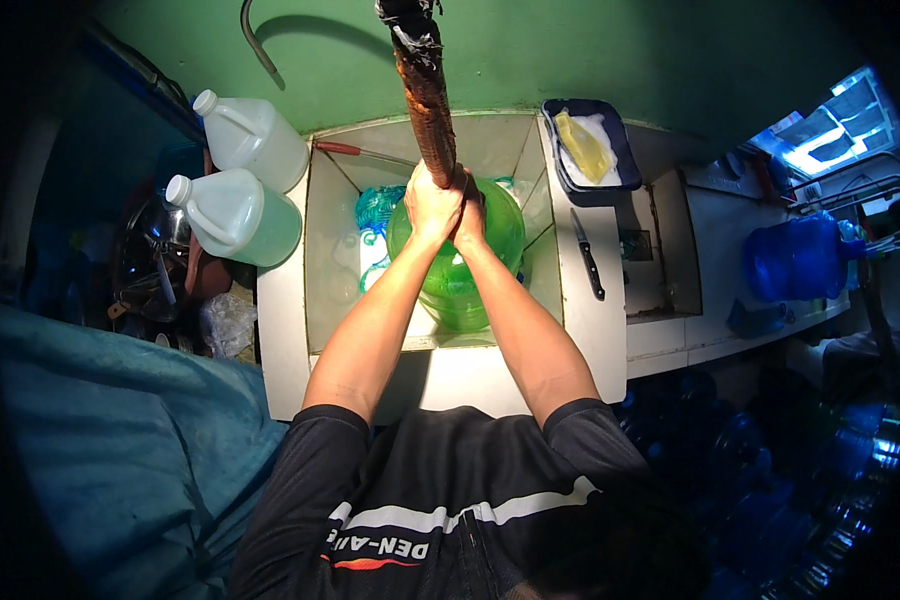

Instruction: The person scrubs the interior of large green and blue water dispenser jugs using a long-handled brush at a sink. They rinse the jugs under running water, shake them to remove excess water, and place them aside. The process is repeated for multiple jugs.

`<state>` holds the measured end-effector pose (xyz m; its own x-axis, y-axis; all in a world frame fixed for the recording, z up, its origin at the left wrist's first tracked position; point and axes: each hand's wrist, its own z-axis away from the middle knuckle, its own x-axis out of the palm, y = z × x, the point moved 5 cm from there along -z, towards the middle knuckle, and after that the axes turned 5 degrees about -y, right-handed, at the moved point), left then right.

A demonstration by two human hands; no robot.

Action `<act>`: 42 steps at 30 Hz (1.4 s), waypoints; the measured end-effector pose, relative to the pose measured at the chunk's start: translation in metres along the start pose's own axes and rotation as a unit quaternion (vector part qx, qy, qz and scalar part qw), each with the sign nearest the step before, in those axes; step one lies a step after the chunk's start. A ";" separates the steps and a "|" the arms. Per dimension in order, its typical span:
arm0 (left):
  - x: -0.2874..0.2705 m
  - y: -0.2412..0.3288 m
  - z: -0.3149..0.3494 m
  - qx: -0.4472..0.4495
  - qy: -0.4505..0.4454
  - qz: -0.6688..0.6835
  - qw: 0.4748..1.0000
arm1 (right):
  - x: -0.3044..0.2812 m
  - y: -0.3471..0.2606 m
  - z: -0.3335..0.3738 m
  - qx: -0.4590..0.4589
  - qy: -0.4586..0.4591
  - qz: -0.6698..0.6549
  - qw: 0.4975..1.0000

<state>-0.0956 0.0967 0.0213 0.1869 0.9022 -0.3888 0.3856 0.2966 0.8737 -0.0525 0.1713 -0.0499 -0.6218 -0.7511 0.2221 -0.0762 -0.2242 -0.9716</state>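
We've got left hand [433,208] and right hand [472,215] together, fingers closed around a rough brown pole [425,100], over the big translucent green water jug [456,303] in the tiled basin [328,225], pole's lower end hidden.

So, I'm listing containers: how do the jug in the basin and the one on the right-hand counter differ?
The basin jug is green; the counter jug is blue. The basin jug is partly hidden by the hands; the counter jug is clear of them. Both look translucent.
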 end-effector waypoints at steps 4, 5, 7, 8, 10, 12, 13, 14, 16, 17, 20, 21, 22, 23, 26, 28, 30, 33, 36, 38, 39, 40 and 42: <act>0.000 -0.001 -0.001 0.006 0.001 0.006 1.000 | 0.001 0.003 0.000 0.017 0.001 0.007 1.000; 0.000 -0.002 -0.001 0.002 0.001 0.000 1.000 | 0.002 0.004 -0.001 0.016 0.004 -0.025 1.000; 0.000 -0.003 -0.002 0.008 0.003 0.002 1.000 | 0.002 0.007 -0.003 0.016 0.002 -0.041 0.999; 0.000 -0.004 -0.002 0.007 0.003 0.002 1.000 | 0.001 0.008 -0.005 0.016 -0.004 -0.025 1.000; 0.000 -0.005 -0.003 0.012 0.004 0.007 1.000 | 0.002 0.012 -0.007 0.033 -0.020 -0.016 0.999; -0.001 -0.006 -0.003 0.005 0.003 0.006 1.000 | 0.001 0.016 -0.008 0.061 -0.030 -0.026 0.997; -0.001 -0.006 -0.003 0.006 0.004 0.008 1.000 | 0.002 0.014 -0.009 0.039 -0.044 0.008 0.998; -0.002 -0.006 -0.003 0.005 0.004 0.005 1.000 | 0.002 0.012 -0.009 0.014 -0.044 0.043 0.998; -0.003 -0.005 -0.003 0.005 0.004 -0.001 1.000 | 0.002 0.011 -0.008 -0.003 -0.047 0.104 0.993; -0.004 -0.004 -0.002 0.007 0.009 -0.009 1.000 | 0.002 0.011 -0.008 0.005 -0.050 0.130 0.990; -0.005 -0.002 -0.001 -0.002 0.007 -0.015 1.000 | 0.002 0.018 -0.009 0.043 -0.048 0.122 0.990; -0.005 -0.002 -0.001 -0.013 -0.003 -0.004 1.000 | 0.002 0.020 -0.009 0.049 -0.045 0.099 0.993; -0.005 -0.003 -0.001 -0.025 -0.013 0.006 1.000 | 0.002 0.021 -0.010 0.050 -0.045 0.092 0.993; -0.005 -0.003 -0.001 -0.022 -0.013 0.005 1.000 | 0.002 0.022 -0.011 0.043 -0.044 0.078 0.995; -0.007 -0.003 -0.001 -0.014 -0.015 -0.003 1.000 | 0.003 0.025 -0.013 0.049 -0.048 0.026 0.997; -0.007 -0.004 -0.001 -0.005 -0.020 -0.005 1.000 | 0.004 0.024 -0.012 0.041 -0.050 0.044 0.997; -0.007 -0.005 -0.001 -0.015 -0.016 -0.004 1.000 | 0.004 0.020 -0.009 0.013 -0.049 0.117 0.992; -0.005 -0.002 0.001 -0.007 -0.024 -0.004 1.000 | 0.004 0.016 -0.005 -0.044 -0.061 0.120 0.990; -0.009 0.007 0.005 0.023 -0.048 -0.060 0.997 | -0.002 0.024 -0.008 -0.047 -0.061 0.175 0.981; -0.013 0.016 0.009 0.077 -0.113 -0.087 0.987 | -0.005 0.028 -0.012 -0.092 -0.074 0.141 0.983; -0.017 0.022 0.012 0.107 -0.138 -0.083 0.981 | -0.003 0.025 -0.012 -0.165 -0.082 0.210 0.960; -0.026 0.032 0.015 0.182 -0.114 -0.145 0.966 | -0.004 0.037 -0.016 -0.080 -0.083 0.234 0.965; -0.036 0.042 0.018 0.236 -0.130 -0.281 0.921 | -0.005 0.039 -0.013 -0.091 -0.088 0.101 0.987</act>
<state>-0.0698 0.0713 0.0667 0.0239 0.5237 -0.8516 0.8261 0.4693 0.3118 -0.0628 0.1748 -0.0896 -0.4950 -0.8687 0.0184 -0.1131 0.0434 -0.9926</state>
